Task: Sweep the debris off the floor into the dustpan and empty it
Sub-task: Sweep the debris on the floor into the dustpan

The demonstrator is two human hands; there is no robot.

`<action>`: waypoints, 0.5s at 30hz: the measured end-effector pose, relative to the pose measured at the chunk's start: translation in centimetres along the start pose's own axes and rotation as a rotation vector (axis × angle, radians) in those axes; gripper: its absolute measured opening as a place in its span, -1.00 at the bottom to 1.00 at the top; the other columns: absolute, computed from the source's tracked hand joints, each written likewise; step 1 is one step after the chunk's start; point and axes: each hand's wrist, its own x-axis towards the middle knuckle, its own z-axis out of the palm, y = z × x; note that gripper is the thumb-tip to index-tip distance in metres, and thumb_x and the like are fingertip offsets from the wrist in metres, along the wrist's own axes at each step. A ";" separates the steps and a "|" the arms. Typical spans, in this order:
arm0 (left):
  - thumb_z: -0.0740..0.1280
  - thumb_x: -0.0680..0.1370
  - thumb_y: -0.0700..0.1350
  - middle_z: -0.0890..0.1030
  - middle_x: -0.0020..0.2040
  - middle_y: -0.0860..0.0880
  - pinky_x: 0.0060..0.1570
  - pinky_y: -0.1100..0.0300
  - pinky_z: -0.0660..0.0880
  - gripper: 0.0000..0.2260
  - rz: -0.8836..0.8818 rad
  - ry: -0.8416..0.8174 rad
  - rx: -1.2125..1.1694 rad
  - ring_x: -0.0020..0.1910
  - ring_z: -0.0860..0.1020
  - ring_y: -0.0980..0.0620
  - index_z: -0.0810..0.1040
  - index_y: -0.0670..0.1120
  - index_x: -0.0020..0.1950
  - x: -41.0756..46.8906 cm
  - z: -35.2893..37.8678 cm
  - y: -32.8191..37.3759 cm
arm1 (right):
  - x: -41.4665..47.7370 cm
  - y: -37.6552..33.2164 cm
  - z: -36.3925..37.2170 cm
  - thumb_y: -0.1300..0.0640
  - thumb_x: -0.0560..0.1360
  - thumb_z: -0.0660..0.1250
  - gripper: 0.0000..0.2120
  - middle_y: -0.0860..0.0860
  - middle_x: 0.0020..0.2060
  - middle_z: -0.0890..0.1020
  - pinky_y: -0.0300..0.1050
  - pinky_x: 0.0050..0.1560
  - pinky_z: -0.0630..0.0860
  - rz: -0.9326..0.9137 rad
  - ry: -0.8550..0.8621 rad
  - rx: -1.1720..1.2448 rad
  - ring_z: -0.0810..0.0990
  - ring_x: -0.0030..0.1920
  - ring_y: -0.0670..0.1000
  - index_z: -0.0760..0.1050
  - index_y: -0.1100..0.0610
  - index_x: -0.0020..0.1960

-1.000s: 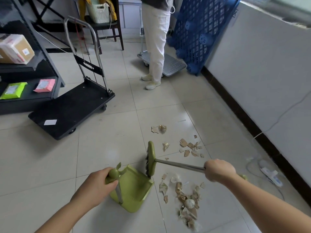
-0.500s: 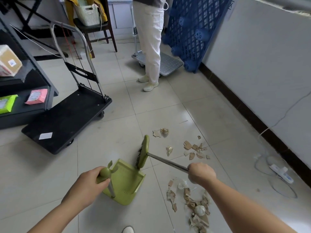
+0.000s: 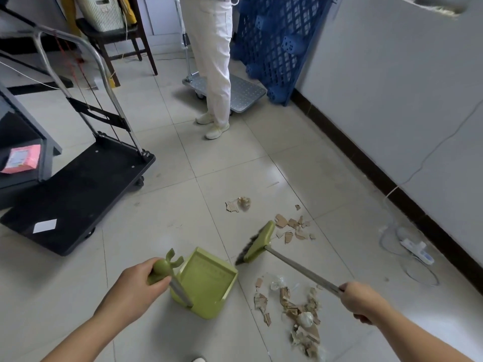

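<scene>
My left hand (image 3: 132,291) grips the green knob of the dustpan's upright handle. The green dustpan (image 3: 209,280) sits on the tiled floor with its mouth facing right. My right hand (image 3: 362,300) holds the metal shaft of the green broom (image 3: 257,242). Its head lies between the dustpan's far corner and a cluster of cardboard scraps (image 3: 292,228). A larger pile of torn cardboard and crumpled plastic (image 3: 298,312) lies right of the dustpan, under the shaft. Two more scraps (image 3: 238,204) lie farther off.
A black platform trolley (image 3: 78,189) stands to the left beside a dark shelf. A person in white trousers (image 3: 214,64) stands ahead by a metal cart (image 3: 243,92) and a blue pallet (image 3: 277,40). A white power strip (image 3: 415,250) and cable lie along the right wall.
The broom head has swung right, from the dustpan's mouth over towards the far cardboard scraps. My right hand shifted right with it. The dustpan and my left hand stayed in place.
</scene>
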 end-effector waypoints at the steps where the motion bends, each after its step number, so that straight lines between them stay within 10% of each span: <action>1: 0.37 0.50 -0.14 0.57 -0.31 0.02 -0.37 0.23 0.35 -0.91 0.006 -0.005 -0.004 -0.38 0.45 0.09 0.58 0.05 -0.15 0.1 0.1 0.2 | -0.3 0.9 -0.1 0.20 0.56 0.00 -0.65 0.06 -0.25 0.56 -0.31 -0.53 0.37 0.011 -0.008 0.006 0.48 -0.44 -0.01 0.51 0.08 0.17; 15: 0.35 0.52 -0.11 0.57 -0.29 -0.01 -0.46 0.30 0.29 -0.96 0.106 -0.110 0.049 -0.44 0.38 0.09 0.58 0.00 -0.11 0.6 2.1 2.0 | -4.7 7.9 0.3 0.17 0.52 0.02 -0.64 -0.04 -0.26 0.57 -0.30 -0.55 0.39 0.089 -0.021 -0.029 0.51 -0.42 -0.06 0.53 -0.07 0.11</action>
